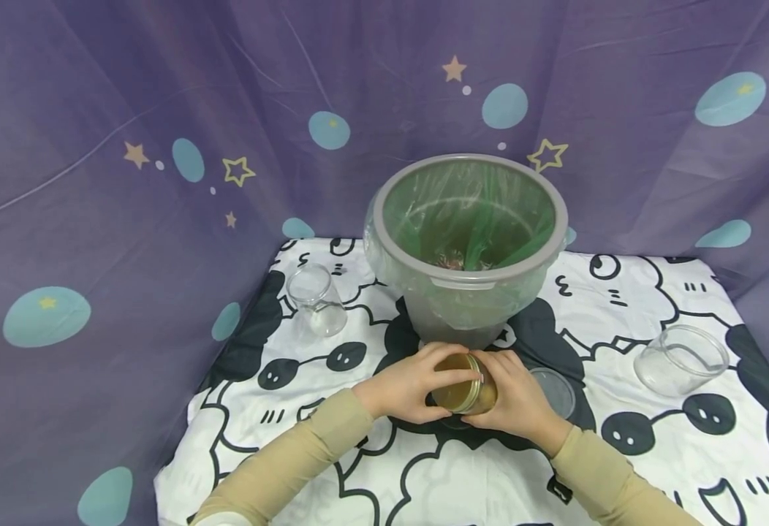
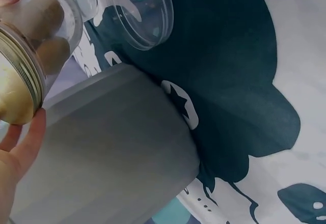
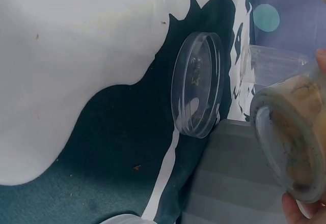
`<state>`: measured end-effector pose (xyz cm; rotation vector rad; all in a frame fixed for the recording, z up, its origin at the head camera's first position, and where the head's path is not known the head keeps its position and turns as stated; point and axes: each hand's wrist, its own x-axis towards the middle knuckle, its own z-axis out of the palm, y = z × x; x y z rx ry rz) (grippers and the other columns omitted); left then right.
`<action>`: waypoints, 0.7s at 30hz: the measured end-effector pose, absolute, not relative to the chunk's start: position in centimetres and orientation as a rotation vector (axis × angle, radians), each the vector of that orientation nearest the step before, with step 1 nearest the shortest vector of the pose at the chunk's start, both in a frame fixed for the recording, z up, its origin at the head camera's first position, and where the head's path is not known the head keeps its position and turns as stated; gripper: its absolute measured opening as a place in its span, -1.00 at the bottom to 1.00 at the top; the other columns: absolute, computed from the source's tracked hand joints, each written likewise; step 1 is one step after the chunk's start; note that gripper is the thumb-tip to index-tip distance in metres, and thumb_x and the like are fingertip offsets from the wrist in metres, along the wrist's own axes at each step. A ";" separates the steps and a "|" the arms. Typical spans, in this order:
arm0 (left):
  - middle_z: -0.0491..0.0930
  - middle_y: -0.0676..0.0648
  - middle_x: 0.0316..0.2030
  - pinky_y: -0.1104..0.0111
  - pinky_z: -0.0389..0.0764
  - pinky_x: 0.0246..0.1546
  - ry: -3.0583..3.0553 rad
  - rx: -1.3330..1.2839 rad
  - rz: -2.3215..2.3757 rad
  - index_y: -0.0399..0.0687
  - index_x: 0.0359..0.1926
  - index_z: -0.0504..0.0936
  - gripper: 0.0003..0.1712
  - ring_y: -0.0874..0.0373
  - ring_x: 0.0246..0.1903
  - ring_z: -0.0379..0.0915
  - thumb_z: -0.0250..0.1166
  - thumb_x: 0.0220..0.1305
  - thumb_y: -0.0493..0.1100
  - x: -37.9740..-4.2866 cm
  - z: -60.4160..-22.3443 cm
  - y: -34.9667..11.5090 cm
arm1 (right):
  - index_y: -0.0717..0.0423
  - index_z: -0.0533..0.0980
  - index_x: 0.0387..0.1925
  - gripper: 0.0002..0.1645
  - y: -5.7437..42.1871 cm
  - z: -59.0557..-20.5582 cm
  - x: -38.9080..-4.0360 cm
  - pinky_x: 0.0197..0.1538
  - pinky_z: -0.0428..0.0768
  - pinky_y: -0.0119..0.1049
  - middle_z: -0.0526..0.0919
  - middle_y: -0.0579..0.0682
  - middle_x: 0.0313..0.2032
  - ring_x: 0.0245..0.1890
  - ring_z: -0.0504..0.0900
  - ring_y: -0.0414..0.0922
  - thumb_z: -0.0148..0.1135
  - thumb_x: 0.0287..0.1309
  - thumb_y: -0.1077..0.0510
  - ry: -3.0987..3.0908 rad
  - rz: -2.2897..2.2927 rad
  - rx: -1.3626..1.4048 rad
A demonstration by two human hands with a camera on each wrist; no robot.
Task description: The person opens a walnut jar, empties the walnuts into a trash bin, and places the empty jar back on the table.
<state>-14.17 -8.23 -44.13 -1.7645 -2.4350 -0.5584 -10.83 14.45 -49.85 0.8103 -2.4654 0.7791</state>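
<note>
Both hands hold a clear jar [image 1: 483, 394] with a gold lid [image 1: 470, 387], tipped on its side in front of the bin. My left hand [image 1: 417, 383] grips the lid end, its fingertips at the lid's rim in the left wrist view. My right hand [image 1: 519, 398] holds the body of the jar near its base. Brown rounded pieces [image 2: 51, 53] show through the jar wall; their kind is unclear. On the cloth by the right hand lies a clear round lid [image 1: 553, 392]. Another clear lid [image 3: 198, 84] shows in the right wrist view.
A grey bin [image 1: 470, 277] with a green liner [image 1: 424, 226] stands right beyond the hands, some reddish-brown scraps [image 1: 453, 259] inside. One clear uncovered jar [image 1: 319, 301] stands at the left, another clear jar [image 1: 680, 359] at the right. A purple curtain [image 1: 384, 73] hangs behind.
</note>
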 end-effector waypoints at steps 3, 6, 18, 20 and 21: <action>0.25 -0.18 0.24 0.29 0.45 0.16 -2.482 -1.687 -0.568 0.10 0.29 0.37 -0.23 -0.01 0.21 0.23 0.42 0.05 0.06 -13.9 -44.2 -8.0 | 0.15 0.43 0.11 0.20 14.5 -49.9 -10.8 -0.17 0.58 -0.14 0.58 0.01 -0.09 -0.13 0.45 -0.08 0.68 -0.78 -0.15 -2.468 0.772 0.804; 0.28 -0.17 0.19 0.31 0.53 0.07 -2.565 -1.576 -0.586 0.10 0.30 0.36 -0.20 0.00 0.15 0.30 0.42 0.03 0.12 -13.6 -44.4 -7.7 | 0.18 0.43 0.10 0.21 14.5 -50.1 -10.8 -0.16 0.58 -0.11 0.58 0.04 -0.09 -0.14 0.46 -0.05 0.69 -0.80 -0.14 -2.467 0.759 0.792; 0.47 -0.02 -0.10 0.40 0.60 -0.23 -2.768 -1.182 -0.599 0.08 0.27 0.38 -0.20 0.17 -0.25 0.50 0.31 0.07 0.31 -12.7 -44.6 -6.6 | 0.18 0.42 0.11 0.21 14.7 -49.9 -10.7 -0.15 0.60 -0.12 0.59 0.02 -0.08 -0.12 0.46 -0.06 0.68 -0.78 -0.17 -2.515 0.760 0.775; 0.51 0.00 -0.18 0.41 0.60 -0.32 -2.802 -1.104 -0.569 0.05 0.19 0.42 -0.26 0.17 -0.32 0.51 0.26 0.10 0.34 -12.5 -44.6 -6.3 | 0.16 0.42 0.12 0.20 14.8 -49.9 -10.6 -0.13 0.59 -0.13 0.59 0.00 -0.08 -0.11 0.46 -0.07 0.67 -0.76 -0.17 -2.524 0.764 0.787; 0.52 0.01 -0.22 0.41 0.59 -0.37 -2.813 -1.068 -0.552 0.03 0.14 0.45 -0.29 0.18 -0.36 0.51 0.24 0.11 0.35 -12.4 -44.6 -6.1 | 0.15 0.42 0.13 0.20 14.8 -49.9 -10.6 -0.12 0.58 -0.13 0.59 -0.01 -0.08 -0.11 0.46 -0.08 0.67 -0.75 -0.17 -2.530 0.765 0.791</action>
